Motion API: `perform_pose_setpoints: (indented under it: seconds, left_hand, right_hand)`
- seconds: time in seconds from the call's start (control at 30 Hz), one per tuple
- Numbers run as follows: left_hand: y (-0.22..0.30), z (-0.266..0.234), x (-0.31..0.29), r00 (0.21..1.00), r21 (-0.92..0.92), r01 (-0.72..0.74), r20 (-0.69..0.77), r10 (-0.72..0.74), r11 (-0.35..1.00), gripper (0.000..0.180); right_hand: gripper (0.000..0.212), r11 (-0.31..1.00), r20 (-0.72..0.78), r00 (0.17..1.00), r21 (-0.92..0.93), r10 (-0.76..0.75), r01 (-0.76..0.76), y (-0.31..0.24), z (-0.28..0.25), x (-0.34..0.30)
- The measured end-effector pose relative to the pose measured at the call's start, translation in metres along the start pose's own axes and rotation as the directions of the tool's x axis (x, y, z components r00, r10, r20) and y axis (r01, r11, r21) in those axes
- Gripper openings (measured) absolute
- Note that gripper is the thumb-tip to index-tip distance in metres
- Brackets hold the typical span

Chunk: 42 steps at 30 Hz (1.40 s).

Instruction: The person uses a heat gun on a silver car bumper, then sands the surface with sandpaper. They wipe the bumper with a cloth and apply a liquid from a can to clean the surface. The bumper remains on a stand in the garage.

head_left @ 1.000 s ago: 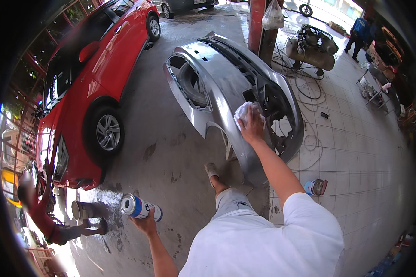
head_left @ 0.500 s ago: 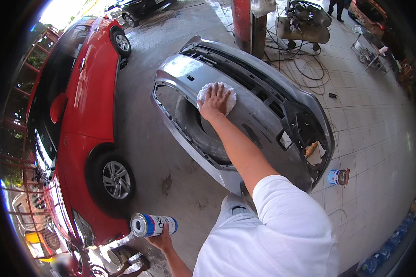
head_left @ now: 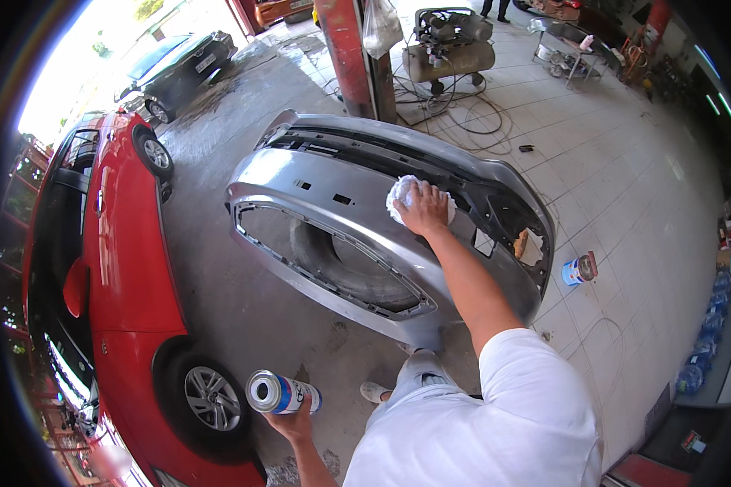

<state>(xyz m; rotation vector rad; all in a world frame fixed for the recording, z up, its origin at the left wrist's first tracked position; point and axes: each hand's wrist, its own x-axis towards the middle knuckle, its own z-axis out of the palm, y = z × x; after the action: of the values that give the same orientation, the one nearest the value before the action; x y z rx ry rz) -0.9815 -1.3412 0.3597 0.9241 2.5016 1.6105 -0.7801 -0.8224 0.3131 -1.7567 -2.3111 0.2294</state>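
Note:
A grey car bumper lies in front of me, its large oval opening on the near side. My right hand presses a white cloth onto the bumper's upper surface, right of its middle, close to the dark slots. Low on the left, my left hand is wrapped round a blue-and-white metal can, which is tilted with its round top toward the left. The can is held well apart from the bumper. Through the oval opening a tire shows beneath the bumper.
A red car stands close on the left. Beyond the bumper are a red post and an air compressor with hoses on the floor. Another can stands right of the bumper. Water bottles line the far right.
My right hand has slid the cloth rightward along the bumper, toward its right end. My left hand still holds the can. The whole view has shifted, showing more of the right side.

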Motion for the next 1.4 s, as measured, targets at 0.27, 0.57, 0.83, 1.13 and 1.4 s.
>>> perform_pose_setpoints:
  seconds: [0.27, 0.57, 0.83, 1.13, 1.4]
  left_hand:
    - [-0.023, -0.025, -0.006, 1.000, 0.054, -0.011, -0.001, 0.011, 0.998, 0.085]
    - [-0.023, -0.031, -0.043, 0.988, 0.143, 0.146, -0.064, -0.138, 0.979, 0.096]
    - [0.016, 0.013, -0.063, 0.963, 0.220, 0.259, -0.134, -0.234, 0.940, 0.090]
    - [0.052, 0.019, -0.126, 0.963, 0.243, 0.260, -0.139, -0.232, 0.935, 0.084]
    - [0.042, 0.012, -0.227, 0.964, 0.152, 0.253, -0.121, -0.236, 0.956, 0.095]
  right_hand:
    - [0.088, 0.974, -0.087, 0.971, -0.027, 0.222, -0.225, 0.105, 0.005, -0.137]
    - [0.091, 0.911, 0.153, 0.922, -0.160, -0.357, 0.379, -0.003, -0.006, -0.086]
    - [0.082, 0.576, 0.338, 0.585, -0.137, -0.737, 0.806, -0.167, 0.053, 0.055]
    - [0.085, 0.497, 0.380, 0.513, -0.148, -0.770, 0.855, -0.071, -0.006, -0.042]
    - [0.094, 0.473, 0.398, 0.556, -0.294, -0.729, 0.830, 0.088, -0.034, -0.196]
